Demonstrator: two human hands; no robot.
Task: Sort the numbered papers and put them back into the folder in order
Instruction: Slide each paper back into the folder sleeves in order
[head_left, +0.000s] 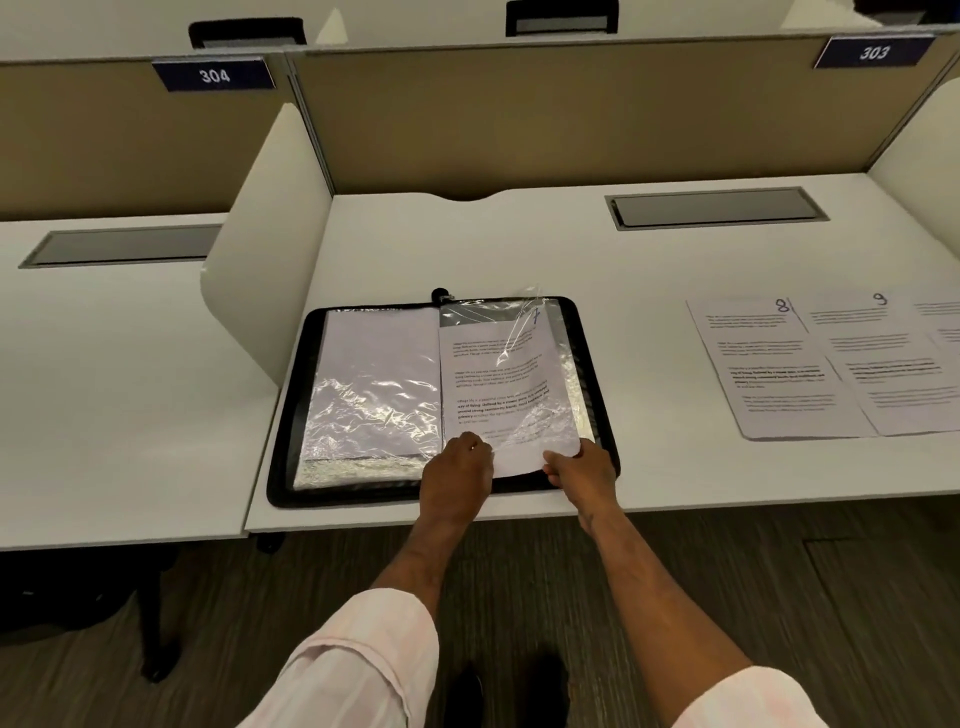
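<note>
A black zip folder (296, 415) lies open near the desk's front edge, with clear plastic sleeves on both sides. The left sleeve (374, 395) holds a blank-side sheet. On the right side lies a printed paper numbered 7 (498, 379), partly inside a clear sleeve, its lower end sticking out towards me. My left hand (457, 480) grips the bottom edge at the sleeve's left corner. My right hand (582, 467) pinches the paper's lower right corner. Papers numbered 8 (779, 364) and 9 (893, 358) lie overlapping on the desk to the right.
The white desk (649, 260) has a side divider (260, 249) on the left, a tan back panel labelled 303, and a grey cable hatch (717, 207) at the back right. Another sheet's edge (943, 322) shows at the far right.
</note>
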